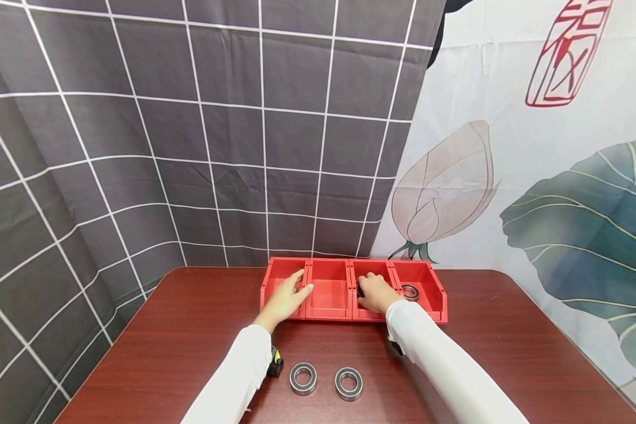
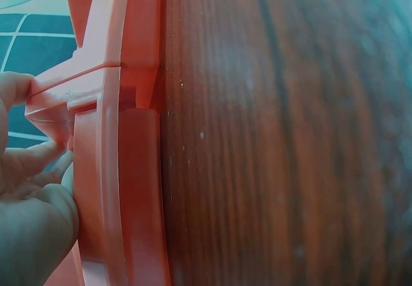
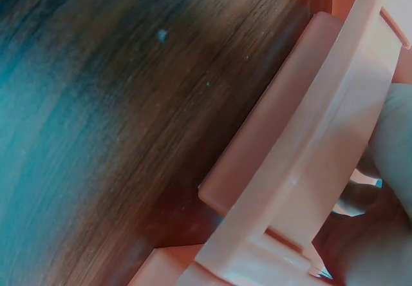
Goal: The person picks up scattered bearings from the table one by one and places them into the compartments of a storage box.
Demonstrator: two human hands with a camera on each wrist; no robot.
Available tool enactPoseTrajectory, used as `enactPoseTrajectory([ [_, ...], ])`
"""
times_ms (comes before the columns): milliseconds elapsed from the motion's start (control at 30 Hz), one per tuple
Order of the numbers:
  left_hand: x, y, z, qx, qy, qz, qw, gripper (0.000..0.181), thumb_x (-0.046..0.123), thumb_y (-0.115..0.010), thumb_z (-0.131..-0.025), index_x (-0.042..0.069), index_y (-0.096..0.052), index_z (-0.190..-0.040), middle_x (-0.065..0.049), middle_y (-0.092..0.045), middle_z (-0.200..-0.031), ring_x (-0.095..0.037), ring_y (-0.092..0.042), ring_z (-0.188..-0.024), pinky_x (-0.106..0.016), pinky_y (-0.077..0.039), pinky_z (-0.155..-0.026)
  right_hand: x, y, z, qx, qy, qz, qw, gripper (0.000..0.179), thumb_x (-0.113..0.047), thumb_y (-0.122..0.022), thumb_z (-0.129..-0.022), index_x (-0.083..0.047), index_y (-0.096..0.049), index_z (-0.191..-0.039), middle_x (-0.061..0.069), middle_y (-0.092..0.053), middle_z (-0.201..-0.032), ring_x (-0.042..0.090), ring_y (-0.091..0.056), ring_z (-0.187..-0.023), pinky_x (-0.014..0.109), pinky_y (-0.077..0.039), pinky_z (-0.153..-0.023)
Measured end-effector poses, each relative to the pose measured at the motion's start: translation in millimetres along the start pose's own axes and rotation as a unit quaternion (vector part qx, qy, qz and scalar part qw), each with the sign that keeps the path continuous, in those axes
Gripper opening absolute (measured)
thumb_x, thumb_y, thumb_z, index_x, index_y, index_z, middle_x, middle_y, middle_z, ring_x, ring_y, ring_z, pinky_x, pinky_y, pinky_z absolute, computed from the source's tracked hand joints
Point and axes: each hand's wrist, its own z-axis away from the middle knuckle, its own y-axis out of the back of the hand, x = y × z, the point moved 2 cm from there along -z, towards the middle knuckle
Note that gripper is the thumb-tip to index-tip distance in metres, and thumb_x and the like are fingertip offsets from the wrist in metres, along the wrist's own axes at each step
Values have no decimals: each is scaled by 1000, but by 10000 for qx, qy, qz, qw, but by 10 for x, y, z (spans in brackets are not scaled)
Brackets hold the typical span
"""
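Note:
Several red bins [image 1: 328, 315] stand joined in a row at the back of the table. My left hand [image 1: 285, 301] is at the divider between the two leftmost bins; in the left wrist view its thumb and fingers lie on either side of the red wall [image 2: 96, 163]. Reaching down into the third bin from the left, my right hand [image 1: 376, 292] pinches a dark bearing [image 1: 360, 291], mostly hidden by the fingers. Another bearing [image 1: 410, 292] lies in the rightmost bin. Two more bearings, a left one [image 1: 303, 378] and a right one [image 1: 348, 384], lie flat on the table before the bins.
The reddish-brown wooden table [image 1: 206, 330] has rounded back corners. A grey checked cloth [image 1: 233, 141] and a white cloth with plant patterns [image 1: 471, 106] hang behind it. A black device with a yellow mark [image 1: 276, 360] shows beside the left sleeve.

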Motion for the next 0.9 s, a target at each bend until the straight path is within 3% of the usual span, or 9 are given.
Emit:
enactPoseTrajectory([
  [900,25,17,34,2,60,56,10000,61,35,-60,-95,11,-39,-147,-16,-48,-142,-36,-54,-122,-50,-45,-99,-54,26,52,-93,-263,-131,9995,39,-15,-73,-85,4,-62,-117,23,-59,-107,41,-56,-101,54,-46,-94],
])
